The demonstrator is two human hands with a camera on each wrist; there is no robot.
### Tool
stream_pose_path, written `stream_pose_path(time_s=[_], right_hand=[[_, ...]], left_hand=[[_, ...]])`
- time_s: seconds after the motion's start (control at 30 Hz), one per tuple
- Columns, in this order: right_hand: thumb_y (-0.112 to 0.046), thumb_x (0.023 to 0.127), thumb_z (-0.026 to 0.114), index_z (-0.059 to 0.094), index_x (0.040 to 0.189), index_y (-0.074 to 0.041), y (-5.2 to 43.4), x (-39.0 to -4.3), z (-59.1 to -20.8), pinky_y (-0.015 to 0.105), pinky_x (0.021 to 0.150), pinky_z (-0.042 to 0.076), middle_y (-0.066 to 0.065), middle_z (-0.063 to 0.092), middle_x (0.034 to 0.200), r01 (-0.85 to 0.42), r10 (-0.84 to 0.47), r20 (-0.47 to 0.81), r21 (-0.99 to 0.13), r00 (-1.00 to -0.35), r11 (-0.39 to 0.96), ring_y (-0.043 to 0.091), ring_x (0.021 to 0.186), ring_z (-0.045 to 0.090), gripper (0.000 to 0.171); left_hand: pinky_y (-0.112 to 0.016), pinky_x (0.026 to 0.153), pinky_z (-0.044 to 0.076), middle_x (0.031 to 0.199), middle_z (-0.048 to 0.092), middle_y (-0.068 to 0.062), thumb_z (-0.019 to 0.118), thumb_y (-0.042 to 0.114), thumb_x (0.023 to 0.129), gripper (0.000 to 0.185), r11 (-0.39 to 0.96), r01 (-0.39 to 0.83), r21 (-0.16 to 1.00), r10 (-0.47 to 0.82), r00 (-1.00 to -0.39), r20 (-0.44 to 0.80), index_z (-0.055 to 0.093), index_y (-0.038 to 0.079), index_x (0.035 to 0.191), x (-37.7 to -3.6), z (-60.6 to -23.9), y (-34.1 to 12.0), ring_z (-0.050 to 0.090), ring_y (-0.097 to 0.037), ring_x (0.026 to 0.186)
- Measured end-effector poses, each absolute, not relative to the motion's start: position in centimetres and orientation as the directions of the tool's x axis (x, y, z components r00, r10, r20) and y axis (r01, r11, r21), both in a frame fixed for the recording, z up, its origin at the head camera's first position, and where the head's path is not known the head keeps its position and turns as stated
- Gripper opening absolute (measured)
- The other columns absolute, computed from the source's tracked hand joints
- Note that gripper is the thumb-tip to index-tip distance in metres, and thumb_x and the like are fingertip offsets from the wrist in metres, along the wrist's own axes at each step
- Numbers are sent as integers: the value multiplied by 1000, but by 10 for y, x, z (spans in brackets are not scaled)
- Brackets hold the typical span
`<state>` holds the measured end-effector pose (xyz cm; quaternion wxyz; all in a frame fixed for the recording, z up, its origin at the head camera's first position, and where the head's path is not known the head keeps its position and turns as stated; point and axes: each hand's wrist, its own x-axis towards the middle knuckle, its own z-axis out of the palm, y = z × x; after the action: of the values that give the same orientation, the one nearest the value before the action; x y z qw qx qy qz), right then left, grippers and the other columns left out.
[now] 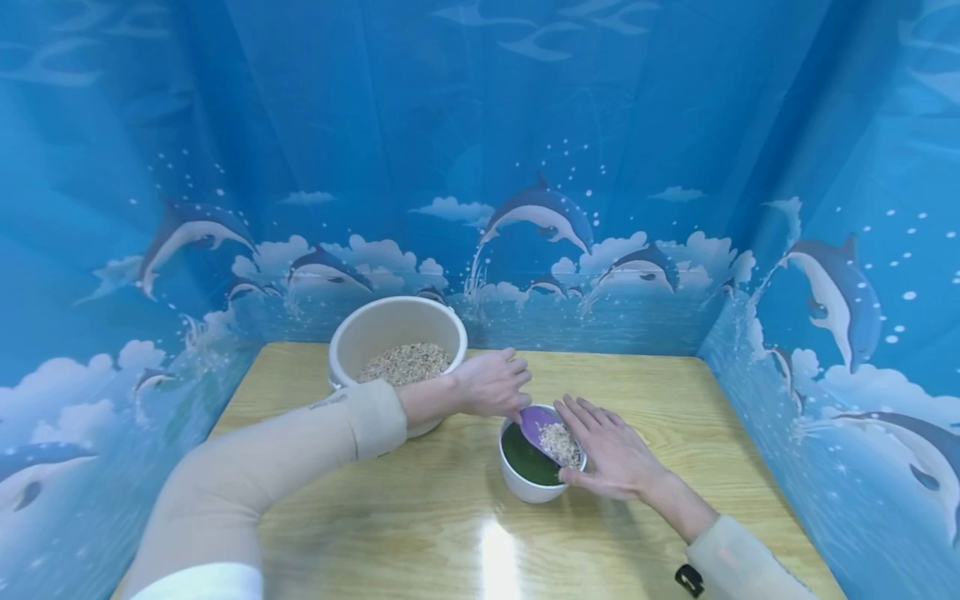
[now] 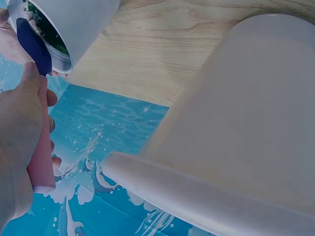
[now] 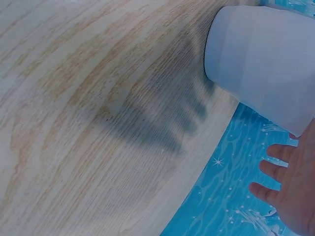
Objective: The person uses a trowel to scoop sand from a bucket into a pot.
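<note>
Head view showed the left hand closed around the handle of a purple scoop, fingers curled about it. The scoop's long axis ran from the hand down toward the near right, its bowl end pointing into a small white bowl with a dark green inside; a heap of grain lay on the scoop's bowl over the rim. The right hand lay with fingers straight and spread, resting against the small bowl's right rim and holding nothing. The small bowl stood near the middle of the wooden table. A large cream tub partly filled with grain sat at the table's far edge, left of centre, just behind the left forearm. In the left wrist view the scoop's pink handle lay inside the curled fingers, its blade toward the small bowl.
</note>
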<state>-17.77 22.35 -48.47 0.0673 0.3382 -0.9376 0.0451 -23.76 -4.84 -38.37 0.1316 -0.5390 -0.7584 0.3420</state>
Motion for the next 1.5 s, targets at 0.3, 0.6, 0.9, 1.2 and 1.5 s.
stream_pose_path(time_s=[0.3,0.6,0.9,1.2,1.5], right_hand=[[-69,89,66,31,164,-5,224,-178,-486,66,113,46,22,40,167,-651,-637,169,-40,-752,758,46,149,48,105],[-74,91,60,29,165,-7,224,-179,-486,67,113,45,22,39,168,-657,-641,171,-53,-748,752,47,149,47,105],[-76,91,58,30,165,-6,225,-179,-485,67,114,45,22,38,168,-657,-641,173,-55,-748,752,47,149,47,106],[-79,93,52,27,166,-6,225,-179,-487,67,114,44,22,38,168,-654,-638,167,-64,-752,754,48,149,47,106],[-74,92,59,28,166,-6,224,-179,-488,67,114,45,22,39,167,-649,-634,166,-53,-755,759,46,149,47,105]], left_hand=[[-27,92,50,119,72,7,26,69,107,58,186,723,-666,903,-392,-174,69,34,126,-237,-383,-53,63,-12,108],[-28,94,51,122,72,6,26,71,106,61,199,706,-680,886,-426,-183,69,35,128,-238,-379,-56,64,-12,111],[-28,94,50,120,73,7,30,70,106,58,175,699,-693,879,-428,-209,70,35,126,-237,-373,-51,63,-12,110],[-28,94,49,120,72,7,27,71,106,60,143,686,-714,863,-440,-250,69,35,128,-238,-370,-48,63,-11,111],[-27,90,48,117,72,8,26,71,106,60,125,658,-743,870,-433,-237,70,35,127,-237,-367,-51,62,-11,106]])
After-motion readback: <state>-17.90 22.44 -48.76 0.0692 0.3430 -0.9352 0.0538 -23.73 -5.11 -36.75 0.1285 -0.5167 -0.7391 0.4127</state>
